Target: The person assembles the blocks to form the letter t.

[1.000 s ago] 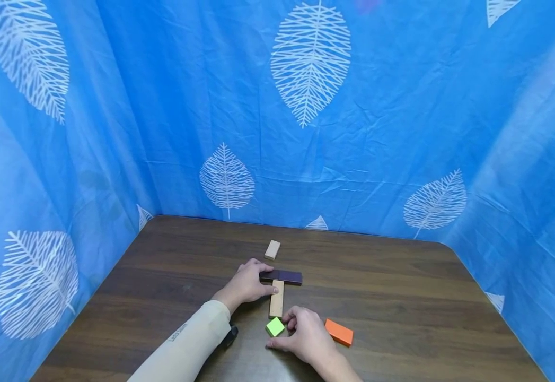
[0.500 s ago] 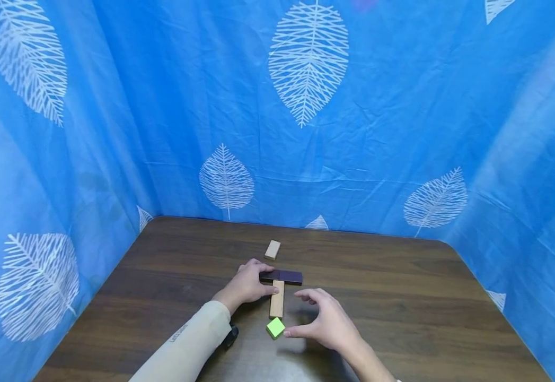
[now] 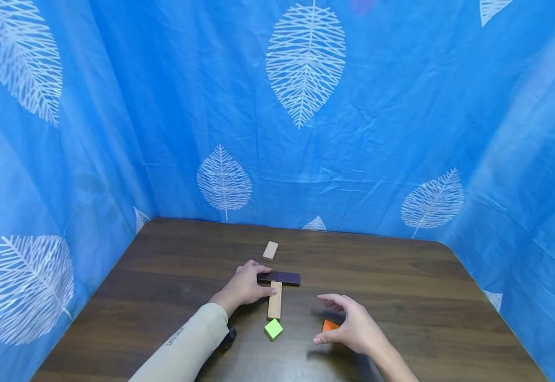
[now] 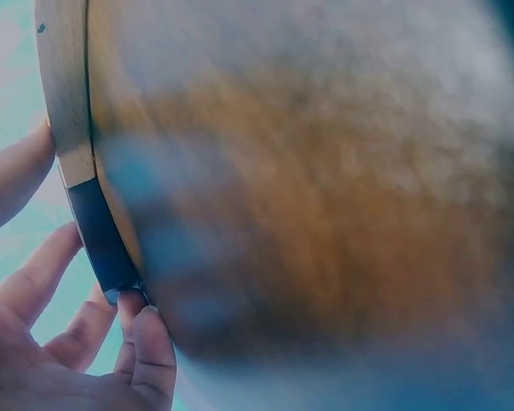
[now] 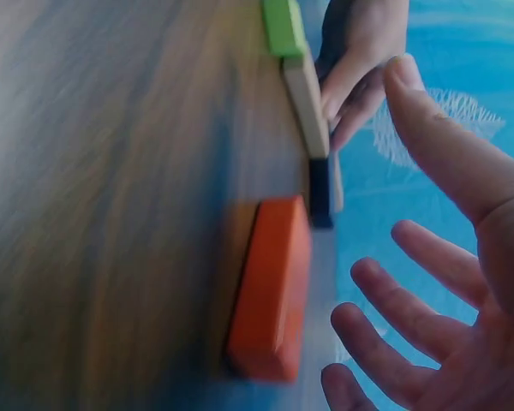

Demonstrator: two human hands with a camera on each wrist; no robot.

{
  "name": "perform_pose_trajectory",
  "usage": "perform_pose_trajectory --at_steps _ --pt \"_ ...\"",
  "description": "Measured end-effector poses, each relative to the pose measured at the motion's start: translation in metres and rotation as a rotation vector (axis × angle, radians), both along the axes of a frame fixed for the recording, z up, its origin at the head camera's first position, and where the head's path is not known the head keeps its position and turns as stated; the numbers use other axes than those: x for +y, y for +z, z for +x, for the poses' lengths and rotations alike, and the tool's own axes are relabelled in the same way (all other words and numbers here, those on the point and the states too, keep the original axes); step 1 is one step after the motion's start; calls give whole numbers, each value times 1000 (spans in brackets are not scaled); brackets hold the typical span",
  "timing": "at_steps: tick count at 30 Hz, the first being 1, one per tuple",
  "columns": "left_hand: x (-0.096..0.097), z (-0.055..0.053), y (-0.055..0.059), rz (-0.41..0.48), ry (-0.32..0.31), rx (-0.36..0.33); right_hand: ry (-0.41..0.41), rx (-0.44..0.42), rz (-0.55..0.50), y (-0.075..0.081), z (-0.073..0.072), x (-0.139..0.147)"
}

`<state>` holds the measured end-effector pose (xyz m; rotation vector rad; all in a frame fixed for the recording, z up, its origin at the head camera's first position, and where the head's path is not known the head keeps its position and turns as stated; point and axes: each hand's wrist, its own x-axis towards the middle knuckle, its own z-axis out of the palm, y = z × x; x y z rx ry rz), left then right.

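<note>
Head view: relaxed, the left hand is touching a wooden plank and a dark purple block at its 12 o'clock; a lime-green block is lying at 6 o'clock. Holding nothing, the right hand is hovering by an orange block at 4 o'clock.

Ahead of you and along both sides hangs a creased blue curtain with white skeleton-leaf prints, bordering your dark brown wood-grain table.
</note>
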<state>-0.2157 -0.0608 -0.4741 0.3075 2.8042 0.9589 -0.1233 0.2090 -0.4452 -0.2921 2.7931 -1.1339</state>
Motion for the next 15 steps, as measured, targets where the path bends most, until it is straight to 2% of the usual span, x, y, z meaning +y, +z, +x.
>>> perform_pose_trajectory --at_steps 7,15 --pt "0 0 1 -4 6 0 -64 -80 75 -10 4 23" --pt "1 0 0 -7 4 1 -49 -80 38 -17 9 34"
